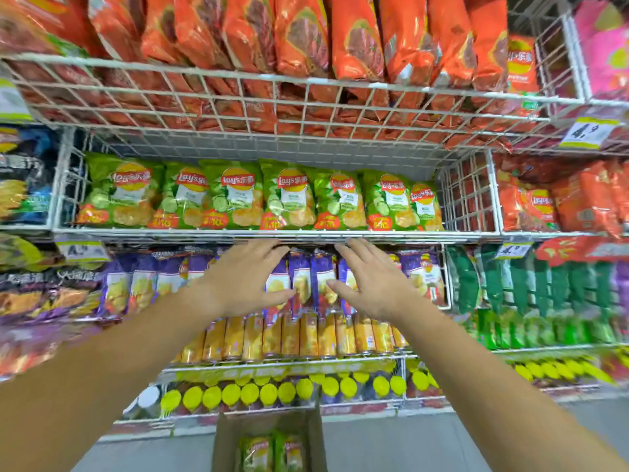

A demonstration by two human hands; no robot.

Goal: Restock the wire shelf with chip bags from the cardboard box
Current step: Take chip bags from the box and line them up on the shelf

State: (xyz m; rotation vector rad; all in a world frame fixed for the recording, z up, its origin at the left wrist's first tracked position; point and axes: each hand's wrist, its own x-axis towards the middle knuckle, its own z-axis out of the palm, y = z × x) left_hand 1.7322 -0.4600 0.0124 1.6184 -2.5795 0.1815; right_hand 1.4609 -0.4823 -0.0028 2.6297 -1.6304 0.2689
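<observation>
A row of green chip bags (238,195) stands upright in the white wire shelf (272,233) at mid height. Below it, purple chip bags (306,277) fill the lower shelf. My left hand (245,281) and my right hand (371,281) are both stretched forward with fingers straight, palms facing each other, on either side of a few purple bags. Neither hand holds anything; whether they touch the bags I cannot tell. On the floor at the bottom centre stands the open cardboard box (224,444) with two green chip bags (272,453) inside.
Orange-red bags (306,39) crowd the top wire basket. Yellow bags (289,338) and yellow-lidded cans (272,391) sit on lower shelves. Dark green bags (531,284) hang at the right, black and purple bags (37,287) at the left. Price tags (589,132) clip to shelf edges.
</observation>
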